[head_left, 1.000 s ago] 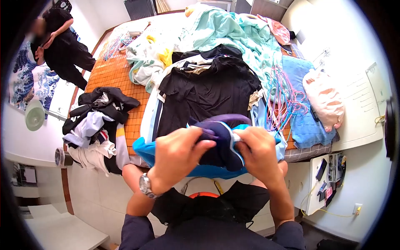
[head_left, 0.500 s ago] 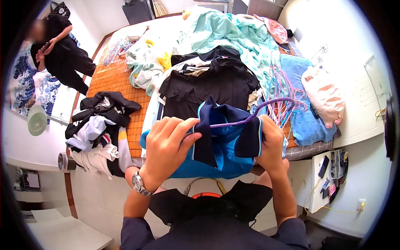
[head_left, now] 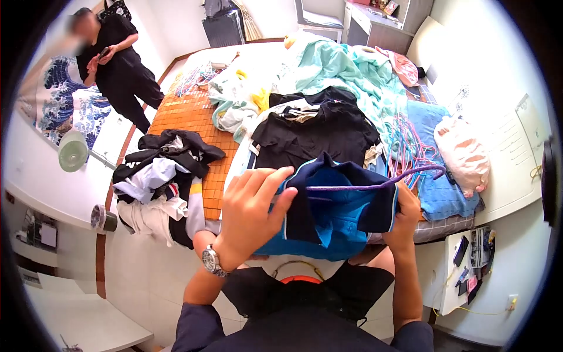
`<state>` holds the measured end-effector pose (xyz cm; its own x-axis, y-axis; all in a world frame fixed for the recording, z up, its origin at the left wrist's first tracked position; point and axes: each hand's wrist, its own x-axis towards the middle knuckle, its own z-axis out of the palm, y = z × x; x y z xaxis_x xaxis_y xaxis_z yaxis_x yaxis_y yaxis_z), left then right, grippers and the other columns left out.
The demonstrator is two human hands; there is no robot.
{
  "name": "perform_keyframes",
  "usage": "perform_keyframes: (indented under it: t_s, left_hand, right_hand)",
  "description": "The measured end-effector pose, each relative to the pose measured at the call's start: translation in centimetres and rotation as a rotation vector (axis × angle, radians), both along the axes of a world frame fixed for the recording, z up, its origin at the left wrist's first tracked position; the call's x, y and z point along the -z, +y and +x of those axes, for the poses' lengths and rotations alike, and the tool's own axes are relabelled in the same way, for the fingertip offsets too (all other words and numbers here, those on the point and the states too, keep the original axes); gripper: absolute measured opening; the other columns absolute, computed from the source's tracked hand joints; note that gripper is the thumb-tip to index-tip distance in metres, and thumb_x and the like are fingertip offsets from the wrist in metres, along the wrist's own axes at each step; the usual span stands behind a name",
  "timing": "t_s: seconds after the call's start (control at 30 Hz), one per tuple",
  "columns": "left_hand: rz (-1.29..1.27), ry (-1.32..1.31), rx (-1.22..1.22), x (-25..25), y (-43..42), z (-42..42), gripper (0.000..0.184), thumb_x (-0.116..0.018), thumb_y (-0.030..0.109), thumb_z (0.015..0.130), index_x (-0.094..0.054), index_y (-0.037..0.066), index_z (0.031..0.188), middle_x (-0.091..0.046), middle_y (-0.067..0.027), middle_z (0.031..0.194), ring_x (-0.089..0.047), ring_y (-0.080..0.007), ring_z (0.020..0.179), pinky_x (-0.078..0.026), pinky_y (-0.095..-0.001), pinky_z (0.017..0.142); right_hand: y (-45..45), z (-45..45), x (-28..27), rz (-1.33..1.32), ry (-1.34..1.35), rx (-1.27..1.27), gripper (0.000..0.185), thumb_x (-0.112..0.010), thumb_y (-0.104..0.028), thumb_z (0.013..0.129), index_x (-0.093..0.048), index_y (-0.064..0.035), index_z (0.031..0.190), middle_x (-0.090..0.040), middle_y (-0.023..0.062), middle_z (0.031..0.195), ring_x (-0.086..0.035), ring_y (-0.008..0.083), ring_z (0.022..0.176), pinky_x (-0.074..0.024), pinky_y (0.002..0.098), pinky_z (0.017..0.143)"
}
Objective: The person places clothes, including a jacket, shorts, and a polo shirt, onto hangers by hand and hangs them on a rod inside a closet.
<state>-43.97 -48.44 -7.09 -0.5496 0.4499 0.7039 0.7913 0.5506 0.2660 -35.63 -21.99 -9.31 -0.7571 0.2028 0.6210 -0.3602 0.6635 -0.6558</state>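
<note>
A bright blue polo shirt (head_left: 340, 246) with a navy collar hangs between my hands, its neck opening facing up at me. My left hand (head_left: 249, 211), a watch on its wrist, pinches the collar's left side between thumb and fingers. My right hand (head_left: 406, 217) is closed round the collar's right side. A purple clothes hanger (head_left: 375, 186) runs across the neck opening, its curved end sticking out past my right hand. The rest of the hanger is hidden inside the shirt. Just beyond lies a stack of black shirts (head_left: 316, 138) on the bed.
A heap of clothes (head_left: 158, 176) lies on the bed's left edge. Several loose hangers (head_left: 407, 146) are bunched at the right, beside a pink plush pillow (head_left: 463, 155). A mint blanket (head_left: 346, 64) covers the far side. Another person (head_left: 117, 64) stands at far left holding a phone.
The view has tilted up, so the room sits lower and further right. The hanger's straight part now lies more level across the collar opening. Both hands still hold the shirt.
</note>
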Motion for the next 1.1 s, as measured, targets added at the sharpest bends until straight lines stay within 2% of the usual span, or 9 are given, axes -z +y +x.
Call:
perform_keyframes:
  t_s: [0.13,0.2,0.37,0.53,0.8,0.87,0.93,1.03,1.1]
  left_hand:
    - [-0.144,-0.161,0.079,-2.1,-1.2,-0.2,0.028,-0.073,0.025,0.089,-0.068,0.004,0.107,-0.067,-0.0121,0.088,-0.065,-0.0325,0.082,-0.051,-0.0402,0.072]
    - [-0.156,-0.171,0.094,-2.2,-0.9,-0.5,0.029,-0.076,0.031,0.086,-0.067,0.007,0.1,-0.062,-0.0062,0.081,-0.063,-0.0253,0.074,-0.047,-0.038,0.064]
    - [-0.082,-0.164,0.125,-0.1,0.5,-3.9,0.025,-0.081,0.026,0.081,-0.068,0.008,0.09,-0.062,-0.0069,0.071,-0.064,-0.0254,0.062,-0.046,-0.0335,0.053]
    - [0.101,-0.287,0.139,-0.3,0.9,-9.4,0.026,-0.087,0.017,0.072,-0.07,0.005,0.086,-0.061,-0.0083,0.068,-0.061,-0.0264,0.059,-0.045,-0.0337,0.053]
    - [-0.126,-0.318,0.449,-8.4,10.6,-8.1,0.027,-0.086,0.019,0.07,-0.069,0.008,0.088,-0.062,-0.0025,0.079,-0.063,-0.0206,0.068,-0.049,-0.0324,0.055]
    - [-0.14,-0.366,0.522,-10.9,12.5,-6.5,0.034,-0.082,0.005,0.059,-0.072,0.004,0.091,-0.067,-0.0086,0.085,-0.067,-0.0268,0.071,-0.052,-0.0339,0.057]
    - [-0.232,-0.438,0.586,-13.9,13.5,-5.5,0.033,-0.084,0.016,0.068,-0.072,0.005,0.096,-0.069,-0.0092,0.093,-0.068,-0.0281,0.078,-0.054,-0.0353,0.063]
    - [-0.465,-0.576,0.543,-18.9,14.0,-4.8,0.056,-0.078,0.049,0.077,-0.071,0.009,0.114,-0.068,-0.0068,0.105,-0.066,-0.0274,0.09,-0.053,-0.038,0.075]
    - [-0.566,-0.596,0.512,-21.6,13.8,-4.3,0.052,-0.077,0.048,0.079,-0.071,0.01,0.113,-0.069,-0.0064,0.101,-0.066,-0.0265,0.09,-0.052,-0.0376,0.075]
  right_hand:
    - [0.2,-0.7,-0.8,0.036,0.035,-0.003,0.02,-0.074,-0.012,0.08,-0.063,0.0015,0.088,-0.053,0.0138,0.074,-0.055,0.0289,0.068,-0.0439,0.0346,0.063]
    - [0.1,-1.8,-1.0,0.055,0.049,-0.045,0.014,-0.071,-0.006,0.08,-0.062,0.002,0.087,-0.055,0.0084,0.075,-0.054,0.0175,0.068,-0.0413,0.0287,0.063]
    - [0.8,-4.8,-0.3,0.054,0.0,-0.068,0.016,-0.071,-0.005,0.078,-0.066,0.0012,0.092,-0.059,0.0106,0.079,-0.057,0.0222,0.07,-0.0444,0.0314,0.065]
    - [5.3,-6.9,-2.0,0.186,-0.161,-0.038,0.024,-0.072,-0.001,0.079,-0.07,-0.0036,0.103,-0.067,0.0143,0.087,-0.063,0.032,0.078,-0.0489,0.0391,0.069]
    - [6.9,-3.2,-4.4,-0.107,-0.406,-0.149,0.025,-0.071,0.003,0.075,-0.067,-0.0035,0.098,-0.056,0.0111,0.076,-0.056,0.0321,0.071,-0.0444,0.0412,0.067]
    - [7.2,-1.0,-5.4,-0.168,-0.405,-0.129,0.026,-0.073,0.003,0.074,-0.067,-0.0041,0.099,-0.055,0.0105,0.076,-0.055,0.0306,0.07,-0.0426,0.0403,0.067]
    - [7.6,1.3,-7.5,-0.224,-0.389,-0.074,0.022,-0.076,-0.002,0.074,-0.068,-0.006,0.094,-0.055,0.0089,0.075,-0.055,0.0282,0.069,-0.0399,0.0392,0.065]
    - [8.5,5.1,-10.7,-0.307,-0.397,-0.05,0.02,-0.078,-0.005,0.074,-0.068,-0.0073,0.091,-0.054,0.0057,0.069,-0.054,0.025,0.067,-0.0392,0.038,0.066]
    - [8.9,7.1,-12.8,-0.33,-0.367,-0.029,0.019,-0.078,-0.005,0.073,-0.069,-0.0083,0.09,-0.052,0.0046,0.068,-0.052,0.0243,0.064,-0.0387,0.0369,0.068]
